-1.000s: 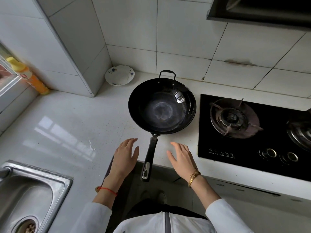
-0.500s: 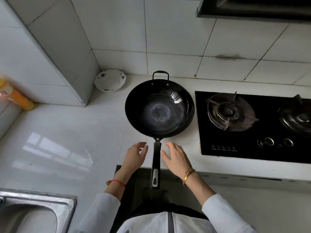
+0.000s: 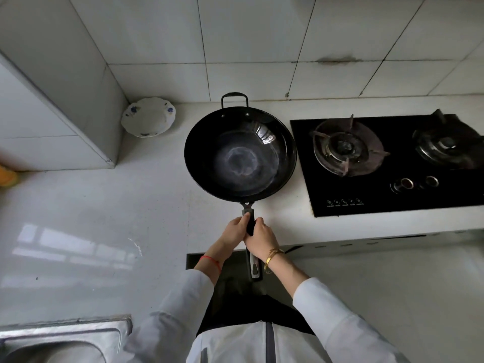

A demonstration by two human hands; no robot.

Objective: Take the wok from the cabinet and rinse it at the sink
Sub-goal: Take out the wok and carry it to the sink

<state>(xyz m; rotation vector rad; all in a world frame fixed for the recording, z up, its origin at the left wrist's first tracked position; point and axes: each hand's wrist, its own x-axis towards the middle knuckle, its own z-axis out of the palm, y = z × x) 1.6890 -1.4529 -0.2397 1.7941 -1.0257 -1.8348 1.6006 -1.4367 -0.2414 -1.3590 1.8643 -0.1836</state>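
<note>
On the white counter [image 3: 104,205], just beside the stove [image 3: 392,163], the wok [image 3: 239,155] already rests outside the cabinet; my left hand [image 3: 235,230] and right hand [image 3: 262,238] both wrap its handle [image 3: 250,222]; I judge carrying to the sink [image 3: 65,339] and rinsing remain.

The black wok [image 3: 240,155] stands on the white surface [image 3: 104,205], just beside the black gas stove [image 3: 392,163] on its right. Both hands hold its long handle [image 3: 250,224]: the left hand [image 3: 234,231] grips it from the left side and the right hand [image 3: 262,238] from the right, the two touching. A small white plate [image 3: 148,117] with blue flowers leans in the corner. The rim of a steel sink [image 3: 65,334] shows at bottom left.
</note>
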